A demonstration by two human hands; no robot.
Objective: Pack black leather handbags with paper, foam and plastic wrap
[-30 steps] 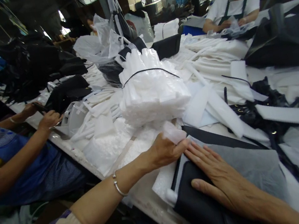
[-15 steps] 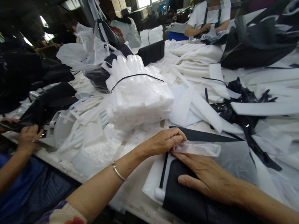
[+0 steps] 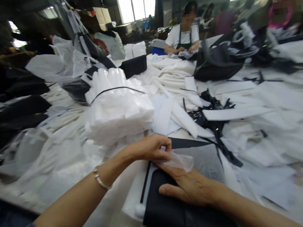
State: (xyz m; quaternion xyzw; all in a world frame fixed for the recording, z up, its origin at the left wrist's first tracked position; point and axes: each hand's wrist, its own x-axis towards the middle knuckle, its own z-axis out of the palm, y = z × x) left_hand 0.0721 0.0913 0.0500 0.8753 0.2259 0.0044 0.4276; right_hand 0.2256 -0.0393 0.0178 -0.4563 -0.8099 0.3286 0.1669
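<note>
My left hand [image 3: 151, 149] is curled shut, pinching one end of a thin translucent plastic piece [image 3: 180, 160]. My right hand [image 3: 189, 184] lies on a black bag [image 3: 180, 217] at the table's near edge, fingers bent under the same plastic piece, thumb out to the left. A grey-white nonwoven sheet [image 3: 206, 160] lies partly over the bag beyond my hands. A bracelet sits on my left wrist. A large bundle of white foam pieces [image 3: 117, 107] tied with a black band stands just behind my left hand.
White strips and sheets [image 3: 235, 113] and black straps [image 3: 214, 126] litter the table. Black bags [image 3: 22, 108] pile up at the left, another black bag [image 3: 216, 66] at the back right. A person in white [image 3: 181, 37] works across the table; another sits far right.
The view has swung right. My left hand drew back from the foam bundle, closing on the plastic piece, which is now bunched between both hands. My right hand's fingers curled up from flat.
</note>
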